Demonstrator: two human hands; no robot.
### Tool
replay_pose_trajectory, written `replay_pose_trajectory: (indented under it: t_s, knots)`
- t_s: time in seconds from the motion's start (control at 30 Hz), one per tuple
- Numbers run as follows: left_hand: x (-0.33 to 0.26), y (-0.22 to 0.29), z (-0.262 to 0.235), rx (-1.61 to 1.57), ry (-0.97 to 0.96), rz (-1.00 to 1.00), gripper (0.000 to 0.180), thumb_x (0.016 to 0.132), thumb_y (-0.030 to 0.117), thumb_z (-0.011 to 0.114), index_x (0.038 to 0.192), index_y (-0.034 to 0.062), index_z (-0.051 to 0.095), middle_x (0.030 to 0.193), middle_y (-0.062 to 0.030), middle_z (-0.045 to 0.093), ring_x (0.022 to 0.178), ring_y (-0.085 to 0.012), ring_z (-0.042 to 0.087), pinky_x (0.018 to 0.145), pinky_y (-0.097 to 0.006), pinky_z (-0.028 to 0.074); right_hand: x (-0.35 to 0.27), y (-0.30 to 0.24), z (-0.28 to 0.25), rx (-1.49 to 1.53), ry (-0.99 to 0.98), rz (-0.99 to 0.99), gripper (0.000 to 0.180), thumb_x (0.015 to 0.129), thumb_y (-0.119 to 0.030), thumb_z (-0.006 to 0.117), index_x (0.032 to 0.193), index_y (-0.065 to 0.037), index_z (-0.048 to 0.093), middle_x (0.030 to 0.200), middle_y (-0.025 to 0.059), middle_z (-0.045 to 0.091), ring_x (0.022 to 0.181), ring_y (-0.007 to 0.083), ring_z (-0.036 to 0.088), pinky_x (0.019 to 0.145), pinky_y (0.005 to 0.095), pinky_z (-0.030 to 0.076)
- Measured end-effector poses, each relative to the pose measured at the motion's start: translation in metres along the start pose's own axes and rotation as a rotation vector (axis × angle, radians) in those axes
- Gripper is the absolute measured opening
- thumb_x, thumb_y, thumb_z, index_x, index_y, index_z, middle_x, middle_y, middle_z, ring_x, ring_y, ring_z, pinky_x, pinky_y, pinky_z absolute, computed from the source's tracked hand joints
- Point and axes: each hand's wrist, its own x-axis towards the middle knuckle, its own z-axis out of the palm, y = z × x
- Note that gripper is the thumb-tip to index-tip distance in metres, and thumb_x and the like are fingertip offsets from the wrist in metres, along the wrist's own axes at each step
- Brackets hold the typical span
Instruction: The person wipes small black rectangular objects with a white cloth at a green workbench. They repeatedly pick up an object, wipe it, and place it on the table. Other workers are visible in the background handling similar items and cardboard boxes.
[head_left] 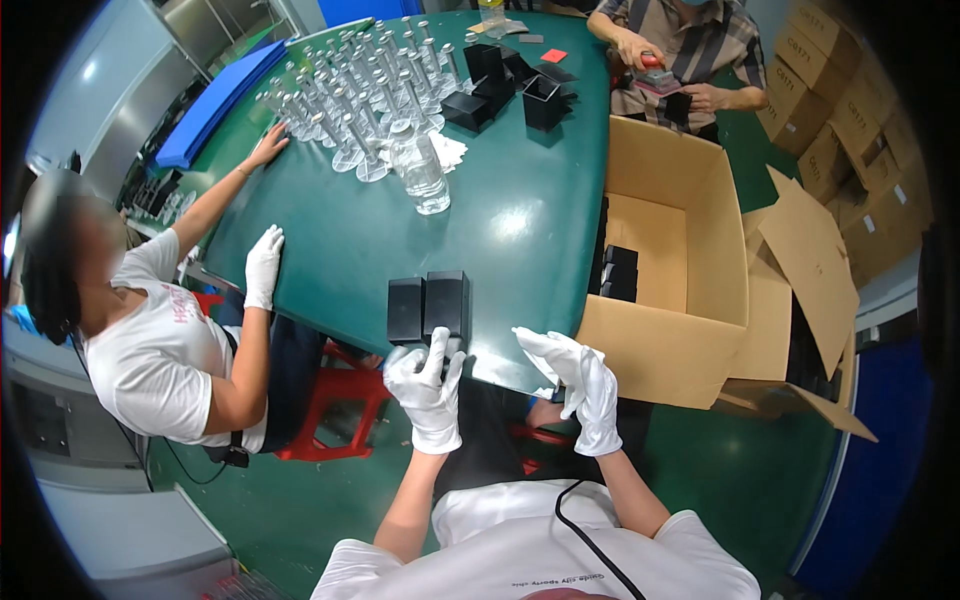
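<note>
On the green table [540,220], near edge, two black boxes [447,300] are sitting side by side. Left hand [424,388] is reaching their near side; cannot tell if gripping. Right hand [577,380] is hovering, fingers extended, apart from them. Open carton [660,350] is blocking the right; clear bottle [423,178] and stemmed pieces [362,145] are crowding beyond.

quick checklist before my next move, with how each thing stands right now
1. Gloves on both hands: ok, both white.
2. Right hand free: ok, fingers extended, no item seen in it.
3. Left hand has a firm grip: cannot tell; its fingers overlap the near side of the black boxes.
4. Black boxes on the table: ok, two side by side.
5. Carton open: ok, black items inside.
6. Bottle apart from the boxes: ok.
</note>
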Motion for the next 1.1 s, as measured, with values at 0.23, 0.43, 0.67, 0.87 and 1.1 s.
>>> replay_pose_trajectory:
  t_s: [0.23, 0.43, 0.67, 0.87, 1.1]
  knots:
    - [0.042, -0.004, 0.034, 0.189, -0.059, 0.192, 0.039, 0.078, 0.034, 0.079, 0.116, 0.0274, 0.073, 0.13, -0.0036, 0.062, 0.131, -0.0321, 0.048, 0.12, -0.057, 0.016, 0.05, -0.029, 0.028, 0.483, -0.022, 0.152, 0.031, 0.104, -0.021, 0.042, 0.115, 0.001, 0.061, 0.1, 0.0178, 0.067, 0.092, 0.035, 0.065, 0.08, 0.0423, 0.051]
    - [0.108, -0.057, 0.05, 0.349, 0.064, 0.222, 0.047, 0.081, 0.016, 0.076, 0.127, 0.0202, 0.065, 0.136, -0.0104, 0.057, 0.128, -0.0352, 0.051, 0.116, -0.054, 0.029, 0.078, -0.039, 0.039, 0.573, 0.008, 0.062, 0.043, 0.108, -0.03, 0.035, 0.126, 0.0, 0.06, 0.124, 0.0137, 0.068, 0.111, 0.0306, 0.064, 0.099, 0.0354, 0.046]
    - [0.182, 0.023, 0.099, -0.109, -0.113, 0.395, 0.046, 0.087, 0.012, 0.07, 0.132, 0.0088, 0.06, 0.137, -0.0177, 0.055, 0.126, -0.0392, 0.052, 0.108, -0.047, 0.04, 0.078, -0.03, 0.044, 0.585, 0.036, 0.168, 0.045, 0.107, -0.028, 0.035, 0.122, 0.004, 0.063, 0.124, 0.0136, 0.069, 0.113, 0.0274, 0.064, 0.101, 0.0344, 0.046]
    - [0.296, 0.082, 0.22, -0.424, -0.038, 0.07, 0.085, 0.076, 0.032, 0.083, 0.141, -0.0042, 0.043, 0.14, -0.0278, 0.051, 0.131, -0.0416, 0.049, 0.11, -0.041, 0.039, 0.083, -0.023, 0.048, 0.486, 0.012, 0.022, 0.043, 0.105, -0.023, 0.034, 0.123, 0.004, 0.062, 0.124, 0.0138, 0.069, 0.115, 0.0298, 0.064, 0.101, 0.0347, 0.046]
    - [0.384, 0.08, 0.301, -0.458, -0.089, -0.224, 0.084, 0.068, 0.037, 0.087, 0.135, -0.0022, 0.055, 0.131, -0.0258, 0.059, 0.119, -0.0383, 0.059, 0.102, -0.041, 0.047, 0.089, -0.041, 0.032, 0.613, -0.041, 0.045, 0.042, 0.105, -0.017, 0.032, 0.122, -0.002, 0.067, 0.126, 0.0093, 0.068, 0.122, 0.0292, 0.061, 0.107, 0.0364, 0.045]
